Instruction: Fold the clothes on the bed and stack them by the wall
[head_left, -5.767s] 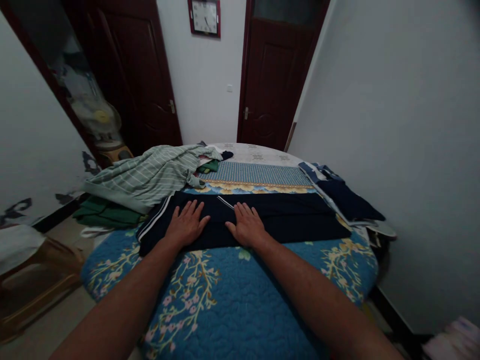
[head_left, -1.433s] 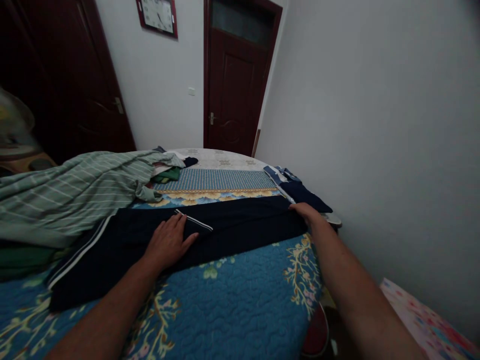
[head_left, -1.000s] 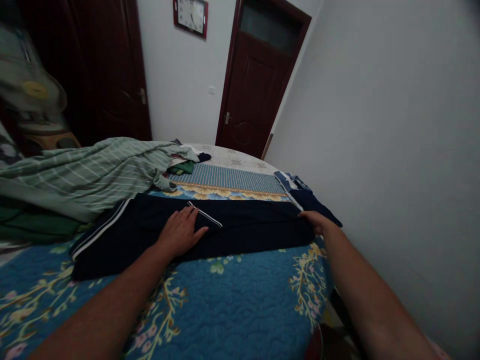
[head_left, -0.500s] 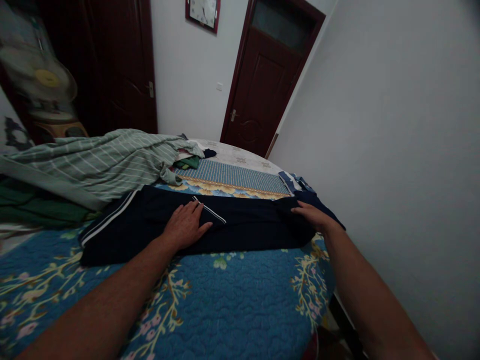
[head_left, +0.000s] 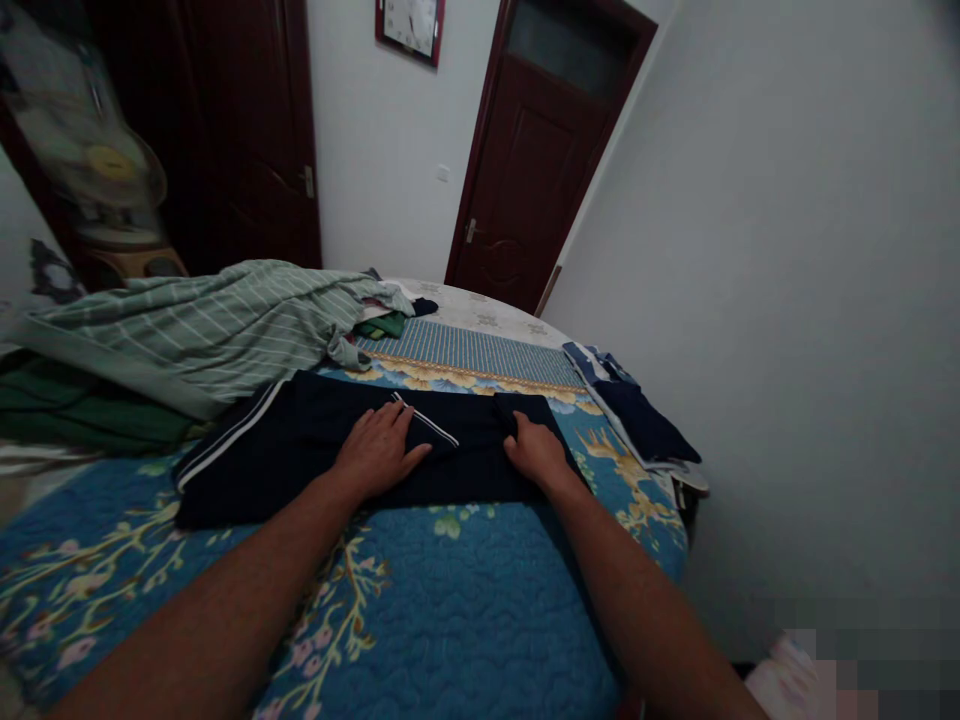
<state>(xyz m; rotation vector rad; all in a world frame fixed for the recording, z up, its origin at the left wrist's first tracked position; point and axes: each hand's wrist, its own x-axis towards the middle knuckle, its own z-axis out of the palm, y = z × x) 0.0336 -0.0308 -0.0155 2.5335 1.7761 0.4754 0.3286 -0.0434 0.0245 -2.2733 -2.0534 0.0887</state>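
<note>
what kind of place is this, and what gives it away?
Likely a room in a home: a wall clock and dark-red panelled door, a blue floral quilted cover, and everyday clothes, such as the green striped garment and the navy garment under the left hand.

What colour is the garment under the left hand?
The garment is dark navy with white stripes; head view.

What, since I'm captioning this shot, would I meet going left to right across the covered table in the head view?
Pale green striped garment, left hand, right hand, folded navy garment.
</note>
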